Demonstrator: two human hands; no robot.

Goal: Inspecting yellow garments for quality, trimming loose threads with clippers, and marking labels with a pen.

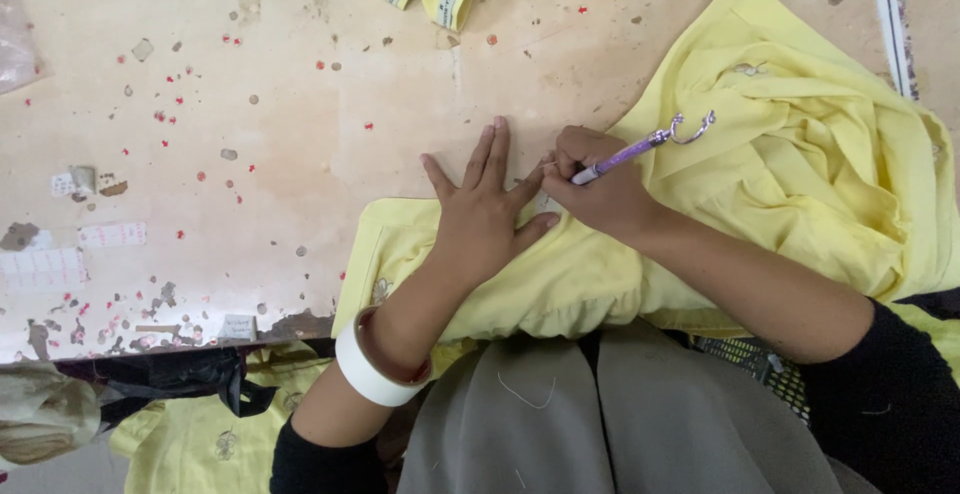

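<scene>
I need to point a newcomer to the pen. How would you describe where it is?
Start at the worn table, then the yellow garment at its right. The pen is in the right hand beside the flat left hand: slim, purple, with a metal loop.

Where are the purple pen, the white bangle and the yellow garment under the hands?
purple pen (625,155), head view, mid-barrel.
white bangle (368,374), head view, outer band on the left wrist.
yellow garment (800,144), head view, bunched folds right of the hands.

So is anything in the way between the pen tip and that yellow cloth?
Nothing visible. The right hand holds the purple pen with its tip down at the yellow cloth, beside the left hand pressed flat on it.
</scene>
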